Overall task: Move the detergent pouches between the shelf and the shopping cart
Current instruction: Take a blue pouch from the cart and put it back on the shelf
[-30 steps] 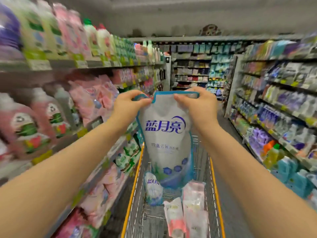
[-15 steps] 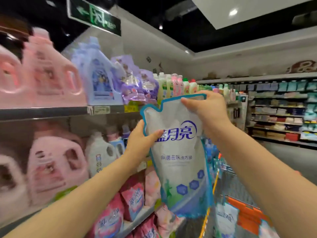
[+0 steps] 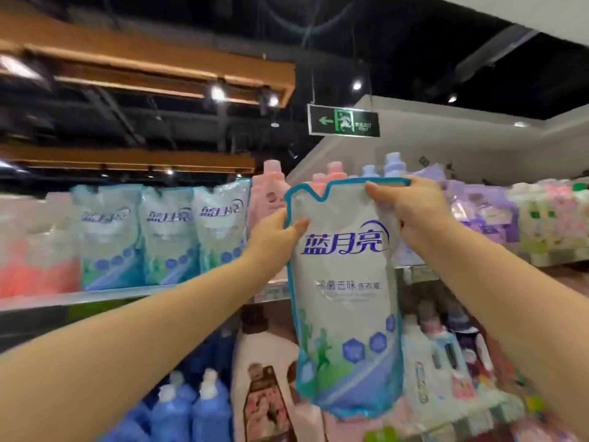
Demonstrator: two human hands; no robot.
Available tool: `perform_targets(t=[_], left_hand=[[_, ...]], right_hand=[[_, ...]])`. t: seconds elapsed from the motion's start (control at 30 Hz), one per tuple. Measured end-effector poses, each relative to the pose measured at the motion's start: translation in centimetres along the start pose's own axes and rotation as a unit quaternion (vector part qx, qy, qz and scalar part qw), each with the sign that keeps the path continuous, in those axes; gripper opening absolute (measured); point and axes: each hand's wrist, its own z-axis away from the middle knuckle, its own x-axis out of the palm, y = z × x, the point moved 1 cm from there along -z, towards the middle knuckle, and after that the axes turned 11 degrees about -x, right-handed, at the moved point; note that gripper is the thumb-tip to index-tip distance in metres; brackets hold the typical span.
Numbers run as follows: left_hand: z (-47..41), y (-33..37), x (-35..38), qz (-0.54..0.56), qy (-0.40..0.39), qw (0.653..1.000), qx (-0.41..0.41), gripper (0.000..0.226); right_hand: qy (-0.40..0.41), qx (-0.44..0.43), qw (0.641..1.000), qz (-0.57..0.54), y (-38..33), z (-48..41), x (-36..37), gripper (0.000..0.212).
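I hold a white detergent pouch [image 3: 345, 301] with blue edging and blue lettering upright in front of the top shelf [image 3: 95, 296]. My left hand [image 3: 274, 239] pinches its upper left edge. My right hand [image 3: 411, 207] grips its top right corner. Three matching pouches [image 3: 165, 237] stand in a row on that shelf, to the left of the held one. The shopping cart is out of view.
Pink bottles [image 3: 271, 193] and purple packs [image 3: 478, 215] stand on the top shelf behind and to the right. Blue bottles [image 3: 191, 406] and other bottles fill the shelf below. A green exit sign [image 3: 343, 121] hangs overhead.
The view has swung up and left from the cart to the top shelf. Both hands have lifted the pouch out of the cart area and up to shelf height.
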Motion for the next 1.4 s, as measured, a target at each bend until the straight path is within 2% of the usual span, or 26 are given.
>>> perform_targets(t=[0.27, 0.53, 0.7, 0.87, 1.03, 1.2, 1.3, 1.4], left_hand=[[-5.7, -3.2, -12.2, -0.029, 0.131, 0.99, 0.029, 0.008], [-13.5, -3.0, -21.4, -0.095, 0.276, 0.953, 0.084, 0.016], [-17.3, -4.0, -25.3, -0.114, 0.316, 0.938, 0.087, 0.012], [-19.9, -8.2, -28.3, -0.129, 0.309, 0.94, 0.07, 0.018], [-21.9, -13.3, -30.6, -0.117, 0.294, 0.948, 0.034, 0.012], [-22.3, -16.1, -31.4, -0.103, 0.283, 0.954, -0.01, 0.024], [-21.9, -17.3, -31.7, -0.094, 0.277, 0.956, -0.001, 0.018], [-21.6, -17.9, -31.7, -0.071, 0.275, 0.959, 0.017, 0.012]], right_hand=[[-0.075, 0.014, 0.993, -0.095, 4.9, -4.6, 14.8, 0.018], [-0.142, 0.008, 0.974, -0.176, 7.1, -11.8, 27.4, 0.022], [-0.159, 0.026, 0.963, -0.217, 8.7, -14.0, 33.0, 0.04], [-0.152, 0.037, 0.97, -0.187, 12.3, -14.3, 37.2, 0.043], [-0.159, 0.039, 0.982, -0.09, 16.4, -13.9, 40.4, 0.047], [-0.18, 0.006, 0.984, -0.008, 18.4, -13.4, 41.5, 0.037], [-0.205, -0.021, 0.978, 0.045, 18.6, -13.0, 41.8, 0.035], [-0.24, -0.081, 0.963, 0.095, 18.3, -12.8, 41.5, 0.022]])
